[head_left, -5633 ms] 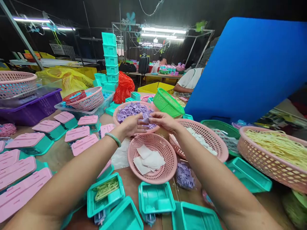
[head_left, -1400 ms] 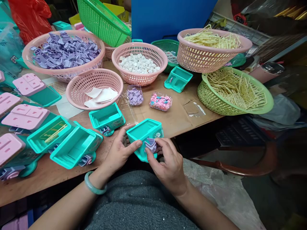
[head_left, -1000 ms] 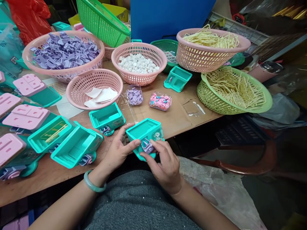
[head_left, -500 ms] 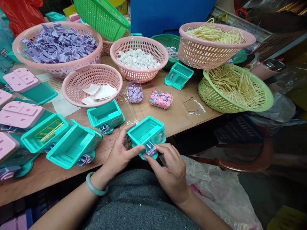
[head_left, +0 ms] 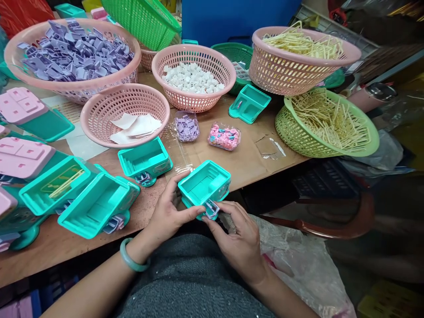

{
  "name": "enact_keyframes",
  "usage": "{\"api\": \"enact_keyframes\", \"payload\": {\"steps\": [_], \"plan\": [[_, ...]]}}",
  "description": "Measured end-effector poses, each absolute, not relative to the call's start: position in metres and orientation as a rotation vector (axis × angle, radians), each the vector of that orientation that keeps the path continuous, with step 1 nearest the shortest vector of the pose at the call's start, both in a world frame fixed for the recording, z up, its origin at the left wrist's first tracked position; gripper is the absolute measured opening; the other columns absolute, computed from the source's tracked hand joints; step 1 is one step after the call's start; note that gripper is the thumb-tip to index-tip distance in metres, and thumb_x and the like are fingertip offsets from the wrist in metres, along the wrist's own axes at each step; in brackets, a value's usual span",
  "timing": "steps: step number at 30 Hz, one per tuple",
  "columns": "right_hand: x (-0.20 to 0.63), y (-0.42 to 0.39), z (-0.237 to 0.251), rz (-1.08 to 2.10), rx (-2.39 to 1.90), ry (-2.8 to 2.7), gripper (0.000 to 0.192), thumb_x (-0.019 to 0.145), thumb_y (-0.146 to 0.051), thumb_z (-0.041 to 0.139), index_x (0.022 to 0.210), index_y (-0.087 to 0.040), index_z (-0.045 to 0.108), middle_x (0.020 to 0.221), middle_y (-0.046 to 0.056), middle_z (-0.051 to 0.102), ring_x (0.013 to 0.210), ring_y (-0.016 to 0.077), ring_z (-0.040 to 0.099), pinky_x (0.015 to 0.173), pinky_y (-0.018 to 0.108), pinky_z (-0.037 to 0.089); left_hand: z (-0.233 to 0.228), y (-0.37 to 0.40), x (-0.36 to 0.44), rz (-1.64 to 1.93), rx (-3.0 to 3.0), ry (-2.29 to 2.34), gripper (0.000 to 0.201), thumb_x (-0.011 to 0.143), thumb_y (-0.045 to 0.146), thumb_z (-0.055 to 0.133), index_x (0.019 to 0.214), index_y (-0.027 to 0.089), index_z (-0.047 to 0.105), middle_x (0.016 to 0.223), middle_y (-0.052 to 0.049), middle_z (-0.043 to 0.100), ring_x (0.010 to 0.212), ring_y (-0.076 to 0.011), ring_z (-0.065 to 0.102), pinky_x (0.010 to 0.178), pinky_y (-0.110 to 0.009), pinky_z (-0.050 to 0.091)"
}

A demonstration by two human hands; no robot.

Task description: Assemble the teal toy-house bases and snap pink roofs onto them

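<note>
**2 hands fit a purple piece on a teal box**

The fingertips of the right hand (head_left: 240,240) pinch a small purple piece (head_left: 210,208) and press it against the near side of a teal box (head_left: 203,185). The left hand (head_left: 167,212) is closed around the same box: its thumb lies along the near edge and the other fingers wrap the left side. The box is open on top, tilted a little, and it is held just in front of the table edge (head_left: 258,170), above the person's lap. On the left wrist sits a green bangle (head_left: 131,261).

On the table, just behind the hands, stands another open teal box (head_left: 145,159), and 2 more lie to the left. Further back are 2 small clear tubs, 1 with purple parts (head_left: 187,127) and 1 with pink parts (head_left: 224,136). Behind them stand pink baskets: 1 with white paper sheets (head_left: 126,115), 1 with white pieces (head_left: 194,81), 1 with many purple pieces (head_left: 71,53). To the right, a light green basket (head_left: 327,123) holds yellow sticks.
</note>
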State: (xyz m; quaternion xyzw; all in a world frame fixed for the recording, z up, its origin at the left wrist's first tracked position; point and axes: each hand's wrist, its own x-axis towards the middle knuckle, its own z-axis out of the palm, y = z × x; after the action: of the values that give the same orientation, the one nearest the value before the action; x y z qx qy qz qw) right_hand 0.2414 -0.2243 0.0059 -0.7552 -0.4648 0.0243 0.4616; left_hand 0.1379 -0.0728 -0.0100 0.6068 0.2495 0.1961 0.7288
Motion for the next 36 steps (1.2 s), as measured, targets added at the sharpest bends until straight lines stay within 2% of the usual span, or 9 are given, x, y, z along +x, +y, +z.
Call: {"api": "enact_keyframes", "payload": {"steps": [6,13,18,24,29,36], "plan": [[0.236,-0.226,0.005,0.03,-1.911,-1.126,0.019,0.09,-0.017,0.072,0.108,-0.021,0.064,0.094,0.005,0.073,0.086,0.0195,0.07,0.078,0.032,0.058,-0.01,-0.073,0.136,0.422,1.445,0.549,0.079,0.072,0.041,0.088,0.139,0.026,0.047,0.142,-0.011,0.061,0.134,-0.0325,0.056,0.109,-0.047,0.051],[0.23,-0.228,0.0,0.002,-1.937,-1.141,0.018,0.093,-0.018,0.067,0.111,-0.02,0.063,0.095,0.006,0.073,0.087,0.0211,0.069,0.078,0.034,0.058,-0.025,-0.075,0.132,0.486,1.643,0.517,0.081,0.076,0.044,0.085,0.144,0.027,0.045,0.151,-0.013,0.054,0.141,-0.0337,0.05,0.117,-0.053,0.041],[0.234,-0.23,-0.014,0.053,-1.991,-1.098,0.014,0.094,-0.025,0.066,0.107,-0.02,0.065,0.092,0.006,0.074,0.083,0.0218,0.071,0.074,0.035,0.058,-0.033,-0.071,0.13,0.56,1.844,0.428,0.084,0.078,0.042,0.085,0.148,0.029,0.042,0.148,-0.014,0.056,0.138,-0.0326,0.054,0.114,-0.052,0.045],[0.245,-0.236,-0.026,0.206,-1.96,-1.056,0.023,0.088,-0.032,0.075,0.107,-0.021,0.067,0.096,0.004,0.076,0.086,0.0205,0.074,0.077,0.032,0.06,-0.035,-0.066,0.132,0.634,2.029,0.299,0.086,0.078,0.037,0.084,0.151,0.028,0.04,0.143,-0.014,0.059,0.132,-0.0324,0.06,0.108,-0.051,0.052],[0.246,-0.236,-0.024,0.136,-1.919,-1.151,0.012,0.094,-0.027,0.068,0.105,-0.021,0.069,0.094,0.005,0.075,0.085,0.0211,0.072,0.077,0.035,0.059,-0.04,-0.068,0.132,0.697,2.058,0.267,0.089,0.078,0.036,0.084,0.153,0.029,0.037,0.143,-0.015,0.06,0.131,-0.0328,0.061,0.107,-0.051,0.053],[0.243,-0.237,-0.027,0.122,-1.964,-1.209,0.014,0.099,-0.025,0.059,0.11,-0.022,0.067,0.097,0.006,0.075,0.087,0.0222,0.071,0.077,0.036,0.058,-0.039,-0.072,0.131,0.732,2.11,0.222,0.088,0.084,0.038,0.08,0.156,0.03,0.03,0.146,-0.017,0.056,0.133,-0.0327,0.059,0.108,-0.052,0.052]]}}
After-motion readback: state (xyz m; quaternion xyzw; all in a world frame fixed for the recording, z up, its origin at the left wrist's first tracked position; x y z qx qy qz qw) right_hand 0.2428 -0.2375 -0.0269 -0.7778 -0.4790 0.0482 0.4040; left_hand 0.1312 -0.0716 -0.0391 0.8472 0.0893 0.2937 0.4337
